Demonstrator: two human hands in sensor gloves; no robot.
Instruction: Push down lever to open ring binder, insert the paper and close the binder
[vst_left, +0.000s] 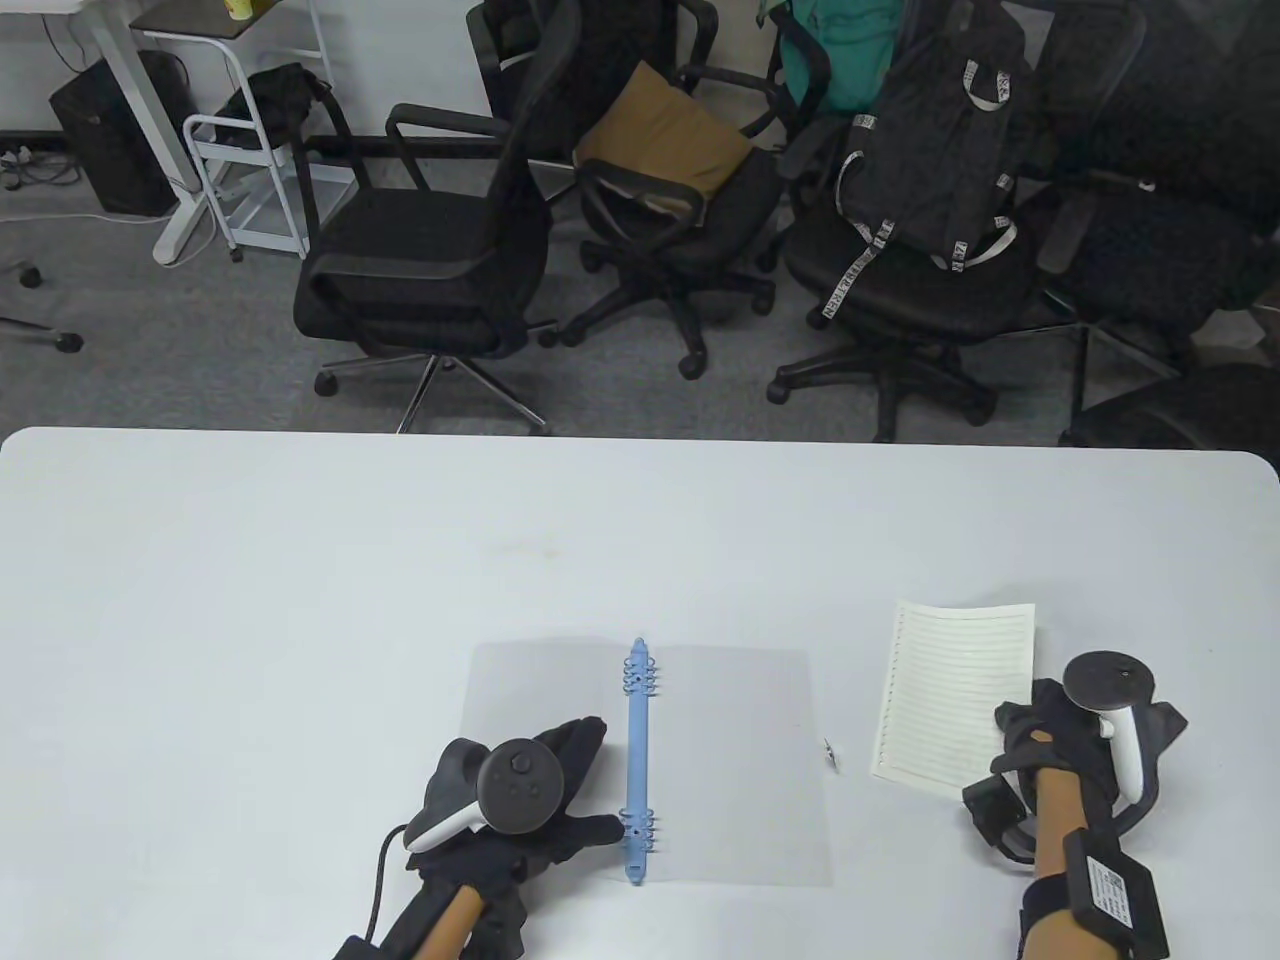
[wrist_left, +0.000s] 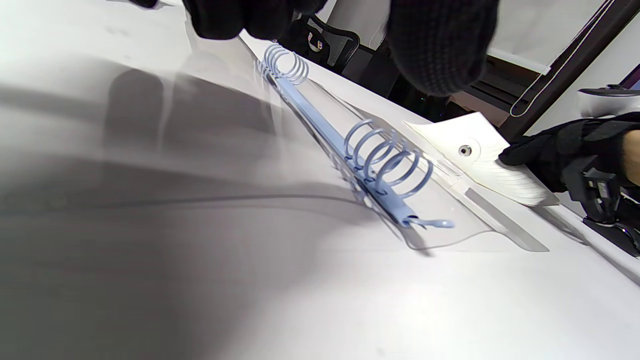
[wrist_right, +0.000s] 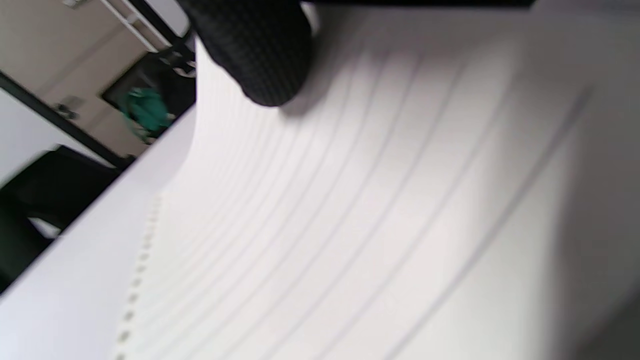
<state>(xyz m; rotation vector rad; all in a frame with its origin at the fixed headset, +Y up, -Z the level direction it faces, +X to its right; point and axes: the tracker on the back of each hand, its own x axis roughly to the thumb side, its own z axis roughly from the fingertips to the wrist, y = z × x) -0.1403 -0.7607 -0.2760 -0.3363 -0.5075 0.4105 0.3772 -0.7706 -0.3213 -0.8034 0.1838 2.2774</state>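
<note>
The ring binder (vst_left: 740, 760) lies open and flat, with clear covers and a blue spine (vst_left: 637, 760) carrying two clusters of rings. In the left wrist view the rings (wrist_left: 385, 160) look like whole loops, and a small lever (wrist_left: 435, 223) sticks out of the spine's near end. My left hand (vst_left: 575, 785) rests on the left cover with its fingers stretched out and its thumb reaching to the near rings. My right hand (vst_left: 1025, 725) pinches the right edge of the lined paper (vst_left: 950, 690), which curls up off the table. A fingertip (wrist_right: 260, 55) lies on the sheet (wrist_right: 375, 210).
A small metal piece (vst_left: 830, 752) lies by the binder's right edge, between binder and paper. The white table (vst_left: 300, 600) stretches far and left. Several office chairs (vst_left: 430, 260) stand beyond the far edge.
</note>
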